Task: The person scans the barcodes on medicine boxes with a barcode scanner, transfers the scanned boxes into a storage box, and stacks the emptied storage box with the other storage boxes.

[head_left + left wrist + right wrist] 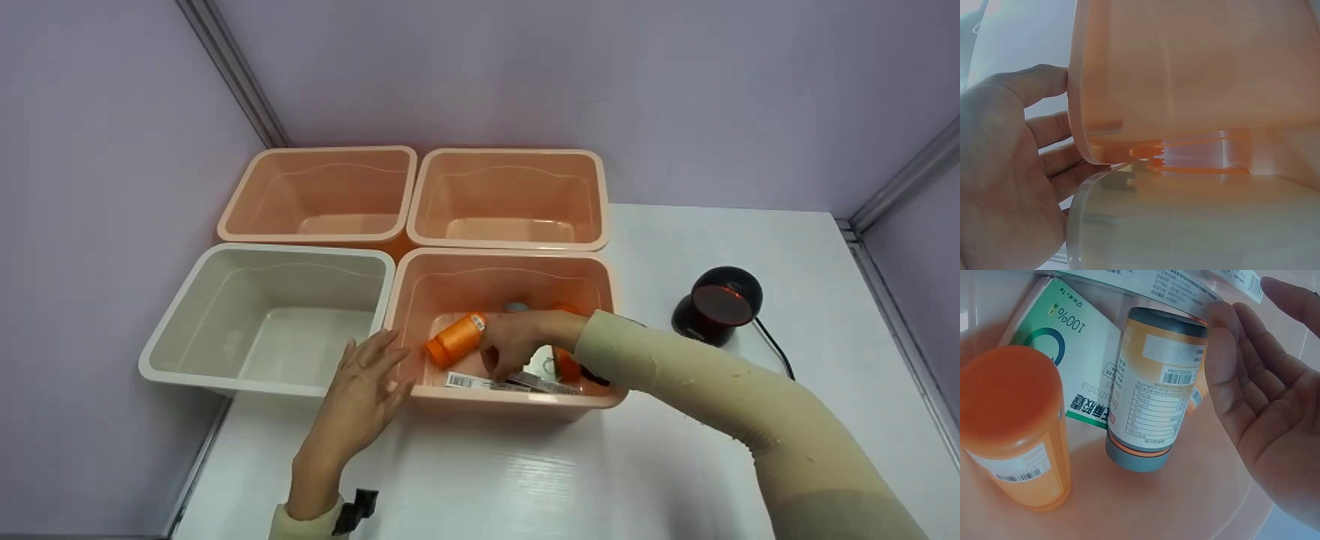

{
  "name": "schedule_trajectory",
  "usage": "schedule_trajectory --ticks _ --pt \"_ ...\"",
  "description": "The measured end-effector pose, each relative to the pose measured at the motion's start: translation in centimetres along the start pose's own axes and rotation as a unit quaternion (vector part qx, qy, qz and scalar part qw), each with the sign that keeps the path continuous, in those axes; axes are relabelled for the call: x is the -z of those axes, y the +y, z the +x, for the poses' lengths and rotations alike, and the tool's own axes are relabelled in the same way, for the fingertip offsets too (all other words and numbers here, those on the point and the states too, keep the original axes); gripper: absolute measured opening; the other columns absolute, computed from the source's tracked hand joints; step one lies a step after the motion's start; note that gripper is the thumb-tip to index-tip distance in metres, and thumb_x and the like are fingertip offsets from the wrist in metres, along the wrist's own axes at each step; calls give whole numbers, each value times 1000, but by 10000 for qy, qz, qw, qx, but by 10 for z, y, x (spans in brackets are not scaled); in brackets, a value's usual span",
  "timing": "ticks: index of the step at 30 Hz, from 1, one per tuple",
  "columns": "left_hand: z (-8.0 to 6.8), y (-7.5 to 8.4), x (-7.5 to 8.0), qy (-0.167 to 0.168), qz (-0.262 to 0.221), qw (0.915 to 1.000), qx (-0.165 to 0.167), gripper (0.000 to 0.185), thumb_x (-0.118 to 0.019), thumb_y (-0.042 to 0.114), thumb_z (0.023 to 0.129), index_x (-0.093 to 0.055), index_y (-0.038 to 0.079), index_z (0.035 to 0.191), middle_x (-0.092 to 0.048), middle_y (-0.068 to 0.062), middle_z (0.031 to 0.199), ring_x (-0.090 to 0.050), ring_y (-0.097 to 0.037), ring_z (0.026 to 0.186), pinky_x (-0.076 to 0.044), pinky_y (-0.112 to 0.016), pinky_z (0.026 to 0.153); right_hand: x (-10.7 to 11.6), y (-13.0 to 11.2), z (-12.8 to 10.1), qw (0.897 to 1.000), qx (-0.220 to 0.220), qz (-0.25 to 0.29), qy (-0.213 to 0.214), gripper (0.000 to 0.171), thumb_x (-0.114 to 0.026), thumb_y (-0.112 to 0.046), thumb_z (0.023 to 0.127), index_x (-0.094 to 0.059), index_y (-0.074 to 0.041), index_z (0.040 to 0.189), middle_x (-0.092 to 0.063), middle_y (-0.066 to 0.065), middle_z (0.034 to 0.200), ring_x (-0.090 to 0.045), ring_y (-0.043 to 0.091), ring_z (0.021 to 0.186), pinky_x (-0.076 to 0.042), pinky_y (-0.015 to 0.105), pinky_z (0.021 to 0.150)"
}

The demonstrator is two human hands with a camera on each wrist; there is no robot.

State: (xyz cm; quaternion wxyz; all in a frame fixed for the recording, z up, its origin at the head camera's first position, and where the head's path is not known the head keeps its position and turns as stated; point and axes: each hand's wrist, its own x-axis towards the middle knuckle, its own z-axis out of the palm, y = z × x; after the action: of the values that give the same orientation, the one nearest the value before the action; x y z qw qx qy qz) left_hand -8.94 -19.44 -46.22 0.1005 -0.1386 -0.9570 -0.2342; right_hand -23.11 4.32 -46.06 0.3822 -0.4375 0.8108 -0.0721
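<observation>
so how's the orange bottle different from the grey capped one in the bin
The orange bottle is orange all over, cap included; the grey-capped bottle has a dark grey cap and base with a pale printed label. The orange bottle's small white label has a barcode near the bottom; the grey-capped bottle's label wraps most of its body. The right hand, fingers straight, is right next to the grey-capped bottle, farther from the orange one. Both lie in the same peach bin.

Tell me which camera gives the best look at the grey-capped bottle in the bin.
The right wrist view: the grey-capped bottle lies there large, barcode label readable, beside the open right hand. The head view shows only a grey sliver behind that hand. The left wrist view shows none of it, only bin walls.
</observation>
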Motion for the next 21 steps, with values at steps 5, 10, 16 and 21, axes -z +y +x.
schedule_trajectory --ticks 5,10,16,21 --pt "0 -1 0 -36 -22 10000 17 39 -61 32 90 -62 13 124 -46 -6 144 -36 -21 138 -18 -55 117 -3 0 2 9993 145 -351 -35 11 -70 -24 81 -71 -13 83 -62 -7 67 -55 5 60 -47 18 57" --pt "0 -1 -1 -18 -19 10000 3 39 -61 33 90 -62 13 124 -47 -6 143 -37 -21 137 -18 -55 117 -6 -1 4 9982 181 -562 -62 13 -70 -26 81 -72 -13 82 -63 -8 69 -54 3 65 -46 17 59" --pt "0 -1 -1 21 -55 10000 -12 40 -61 34 91 -62 12 123 -47 -7 142 -37 -21 137 -18 -55 117 -8 -5 8 9975 77 -704 70 18 -71 -31 81 -72 -14 83 -66 -6 73 -56 5 67 -47 19 61" --pt "0 -1 -1 20 -47 10000 26 40 -59 35 91 -62 13 124 -47 -7 143 -37 -21 138 -19 -54 118 -11 -9 12 9952 -6 -949 219 21 -69 -35 80 -73 -15 86 -70 -3 81 -58 9 70 -49 21 65"
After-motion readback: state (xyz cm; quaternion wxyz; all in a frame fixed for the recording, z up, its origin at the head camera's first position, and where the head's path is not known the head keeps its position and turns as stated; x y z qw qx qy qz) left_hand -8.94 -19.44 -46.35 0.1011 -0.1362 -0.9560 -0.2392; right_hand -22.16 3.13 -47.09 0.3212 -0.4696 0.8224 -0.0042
